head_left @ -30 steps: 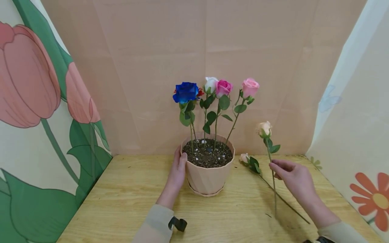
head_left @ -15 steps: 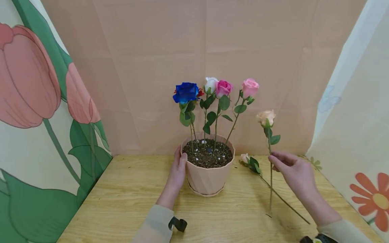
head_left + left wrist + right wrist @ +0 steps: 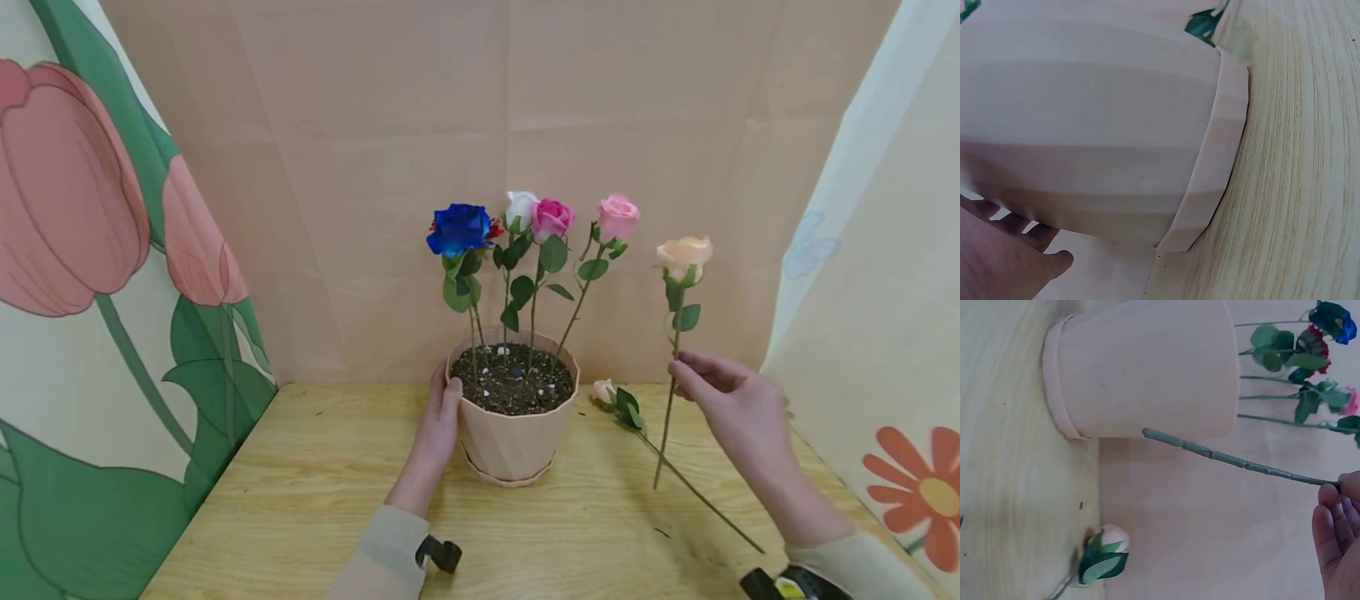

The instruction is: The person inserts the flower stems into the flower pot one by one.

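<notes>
A pink flowerpot [image 3: 517,446] full of dark soil [image 3: 517,392] stands on its saucer. Upright in it are a blue rose [image 3: 459,229], a white rose [image 3: 520,208], a magenta rose [image 3: 552,218], a light pink rose [image 3: 618,217] and a red flower [image 3: 495,227], partly hidden. My left hand [image 3: 433,429] rests against the pot's left side, its fingers touching the wall [image 3: 1041,236]. Right of the pot, my right hand [image 3: 731,408] pinches the stem of a peach rose [image 3: 684,257]. Bloom up, it hangs above the table; its bare stem end [image 3: 1147,432] points down.
Another pale peach rose [image 3: 626,408] lies on the wooden table [image 3: 337,492], its stem slanting toward the front right. A small dark scrap [image 3: 662,532] lies near that stem. A beige backdrop [image 3: 360,167] rises behind the table, with flower-printed panels at both sides.
My right hand has lifted the peach rose, and the bloom has swung slightly right while the stem's lower end has moved left and up. The left hand and pot have stayed still.
</notes>
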### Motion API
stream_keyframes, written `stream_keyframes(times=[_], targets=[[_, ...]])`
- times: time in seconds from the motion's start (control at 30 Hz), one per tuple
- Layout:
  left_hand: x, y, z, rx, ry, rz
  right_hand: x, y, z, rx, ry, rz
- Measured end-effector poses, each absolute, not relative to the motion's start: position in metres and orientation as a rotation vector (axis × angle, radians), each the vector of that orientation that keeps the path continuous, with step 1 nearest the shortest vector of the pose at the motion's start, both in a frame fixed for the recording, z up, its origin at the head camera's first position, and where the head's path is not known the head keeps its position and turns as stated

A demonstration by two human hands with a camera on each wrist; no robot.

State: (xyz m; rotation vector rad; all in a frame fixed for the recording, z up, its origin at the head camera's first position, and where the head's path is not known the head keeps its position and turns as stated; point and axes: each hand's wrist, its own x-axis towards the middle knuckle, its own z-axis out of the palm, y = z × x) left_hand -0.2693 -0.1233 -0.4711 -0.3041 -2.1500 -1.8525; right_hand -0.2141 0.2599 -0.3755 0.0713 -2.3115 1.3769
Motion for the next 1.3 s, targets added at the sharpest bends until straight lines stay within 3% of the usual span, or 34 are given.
stream_keyframes(times=[0.5, 1.3], targets=[[-0.271, -0.124, -0.472, -0.300, -2.162, -1.852, -0.211, 0.237, -0.331, 0.184, -2.162, 1.351], [-0.272, -0.123, -0.471, -0.281, -2.157, -1.875, -0.222, 0.162, -0.276, 0.443, -2.024, 1.339]])
